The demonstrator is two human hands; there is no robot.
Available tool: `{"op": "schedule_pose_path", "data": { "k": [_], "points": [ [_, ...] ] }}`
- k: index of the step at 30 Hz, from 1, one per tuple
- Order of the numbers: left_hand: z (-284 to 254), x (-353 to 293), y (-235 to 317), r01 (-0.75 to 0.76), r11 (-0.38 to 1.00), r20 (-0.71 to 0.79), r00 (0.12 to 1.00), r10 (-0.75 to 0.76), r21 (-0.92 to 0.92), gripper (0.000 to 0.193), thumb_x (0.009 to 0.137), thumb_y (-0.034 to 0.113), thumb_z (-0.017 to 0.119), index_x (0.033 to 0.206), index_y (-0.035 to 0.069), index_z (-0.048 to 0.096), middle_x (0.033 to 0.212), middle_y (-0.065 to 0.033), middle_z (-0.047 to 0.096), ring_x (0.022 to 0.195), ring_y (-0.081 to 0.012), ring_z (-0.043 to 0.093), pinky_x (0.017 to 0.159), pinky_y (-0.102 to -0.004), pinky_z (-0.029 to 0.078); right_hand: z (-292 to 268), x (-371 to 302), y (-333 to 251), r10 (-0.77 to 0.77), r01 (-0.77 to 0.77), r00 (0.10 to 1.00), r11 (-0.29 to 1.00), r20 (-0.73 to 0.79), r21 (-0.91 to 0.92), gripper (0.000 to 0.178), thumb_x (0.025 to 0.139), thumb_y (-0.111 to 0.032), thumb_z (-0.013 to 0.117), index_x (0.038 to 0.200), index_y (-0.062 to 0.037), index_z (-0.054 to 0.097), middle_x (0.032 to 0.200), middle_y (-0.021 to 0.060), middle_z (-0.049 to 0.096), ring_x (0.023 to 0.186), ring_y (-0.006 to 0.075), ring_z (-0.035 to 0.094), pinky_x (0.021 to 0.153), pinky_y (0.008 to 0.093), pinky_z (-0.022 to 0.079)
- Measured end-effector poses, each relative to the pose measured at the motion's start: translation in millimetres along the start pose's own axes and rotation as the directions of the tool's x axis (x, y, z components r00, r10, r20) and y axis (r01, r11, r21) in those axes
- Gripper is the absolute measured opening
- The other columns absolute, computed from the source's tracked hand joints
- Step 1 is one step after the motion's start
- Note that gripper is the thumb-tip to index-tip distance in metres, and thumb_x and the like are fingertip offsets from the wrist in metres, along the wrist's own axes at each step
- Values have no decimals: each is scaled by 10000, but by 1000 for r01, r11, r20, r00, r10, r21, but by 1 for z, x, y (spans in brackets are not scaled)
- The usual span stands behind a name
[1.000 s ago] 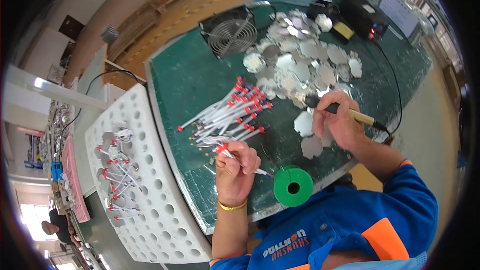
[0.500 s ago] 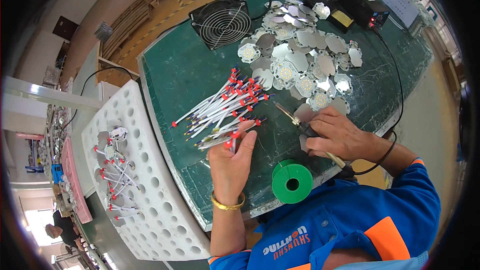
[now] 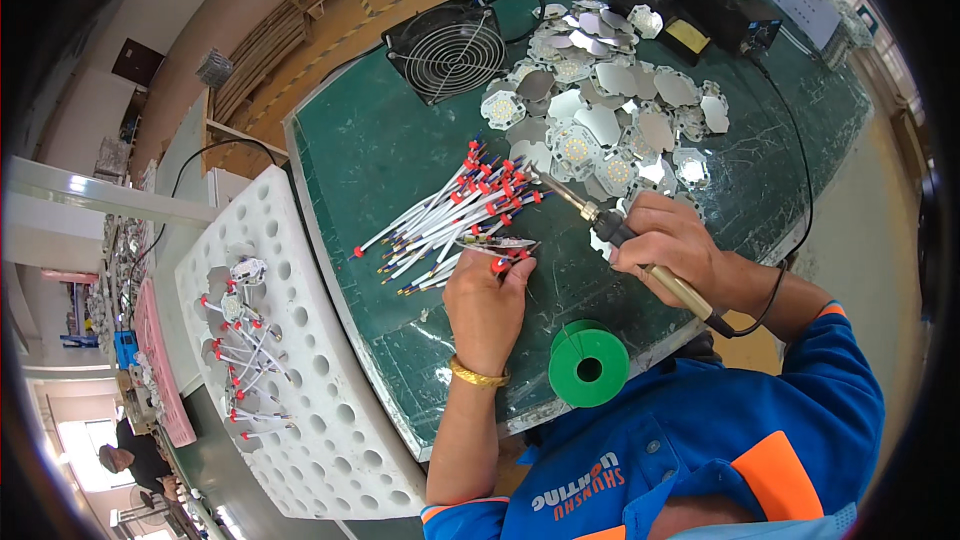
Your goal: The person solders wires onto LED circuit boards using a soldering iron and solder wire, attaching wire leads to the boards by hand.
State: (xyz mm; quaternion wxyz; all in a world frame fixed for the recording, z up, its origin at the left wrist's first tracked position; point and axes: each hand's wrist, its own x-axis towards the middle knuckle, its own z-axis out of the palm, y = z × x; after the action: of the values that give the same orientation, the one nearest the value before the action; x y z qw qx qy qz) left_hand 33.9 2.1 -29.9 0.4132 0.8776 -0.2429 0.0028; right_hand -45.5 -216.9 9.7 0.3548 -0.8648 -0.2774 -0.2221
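My left hand [image 3: 485, 302] is closed, pinching a thin metal LED board [image 3: 497, 242] seen nearly edge-on. A red connector [image 3: 501, 265] shows at my fingertips; whether it is joined to the board is hidden. Right beside that hand lies a pile of white wires [image 3: 440, 225] with red connectors and dark ends. My right hand [image 3: 668, 245] grips a soldering iron [image 3: 612, 228], its tip pointing up and left, apart from the held board. Behind both hands spreads a heap of silvery LED boards [image 3: 598, 125], some face up with yellow dots.
A green solder spool [image 3: 588, 378] stands near the table's front edge. At the back are a black fan [image 3: 450, 55] and a black power unit [image 3: 728, 5], with a cable [image 3: 803, 170] along the right. On the left, a white foam tray [image 3: 330, 390] full of holes carries several wired boards.
My left hand has moved up and right, and the board in it now shows edge-on beyond the fingers. The soldering iron in my right hand has shifted up, its tip slightly leftward.
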Motion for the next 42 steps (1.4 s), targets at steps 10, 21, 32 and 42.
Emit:
{"op": "schedule_pose_path", "data": {
  "k": [10,21,32,42],
  "points": [
    [-32,-2,47,306,688,219,952,-214,-658,166,877,172,605,953,24,607,780,13,626,620,-15,430,541,-177,351,9,34,-11,-92,122,909,991,-406,47,296,681,75,694,840,-107,520,609,38,433,522,215,434,450,320,327],
    [-30,-6,30,428,223,376,895,-242,-876,175,869,140,610,1019,76,546,815,27,603,576,-4,405,480,-162,286,28,45,-8,-313,332,928,941,-204,66,375,677,19,730,894,-170,489,668,70,532,618,272,535,480,339,419],
    [-24,-10,39,228,405,127,957,-261,-886,161,832,33,634,966,3,551,833,-15,626,736,-51,551,666,-183,442,22,49,-14,73,-58,976,995,-205,80,405,690,-110,743,985,-72,468,922,113,596,731,299,546,665,367,442],
    [-22,-12,40,264,452,145,949,-281,-852,206,832,42,637,1024,-16,590,850,-43,652,751,-66,572,653,-193,449,26,40,-12,331,-288,935,918,-129,272,337,719,-9,670,980,-52,461,933,118,582,836,266,598,725,338,469]
  ]
}}
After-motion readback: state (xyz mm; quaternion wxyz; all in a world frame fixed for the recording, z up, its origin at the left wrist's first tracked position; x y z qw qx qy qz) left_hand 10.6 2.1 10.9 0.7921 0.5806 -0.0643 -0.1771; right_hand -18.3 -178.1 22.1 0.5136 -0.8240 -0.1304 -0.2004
